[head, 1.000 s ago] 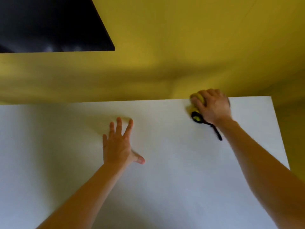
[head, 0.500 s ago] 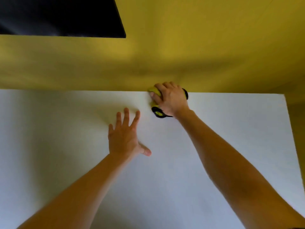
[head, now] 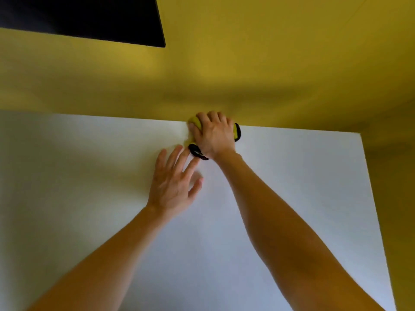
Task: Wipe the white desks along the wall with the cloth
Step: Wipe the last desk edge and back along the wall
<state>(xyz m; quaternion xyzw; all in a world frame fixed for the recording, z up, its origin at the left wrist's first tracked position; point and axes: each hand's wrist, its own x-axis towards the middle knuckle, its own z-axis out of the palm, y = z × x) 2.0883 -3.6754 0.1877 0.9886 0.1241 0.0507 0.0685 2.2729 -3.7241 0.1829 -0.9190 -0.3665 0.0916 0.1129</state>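
A person's right hand [head: 214, 135] clenches a yellow cloth [head: 194, 121] with black trim [head: 197, 153], pressing it to the far edge of the white desk [head: 292, 198] where it meets the yellow wall [head: 247, 75]. The left hand [head: 174, 185] lies open on the desk just beside it, fingers straight, tips near that trim. Soft and light, the cloth looks prone to bunching; gathered under the palm and pressed from above seems the surest hold. A dark panel [head: 89, 16] hangs on the wall, upper left

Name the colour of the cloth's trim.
Black trim on the yellow cloth; head view.
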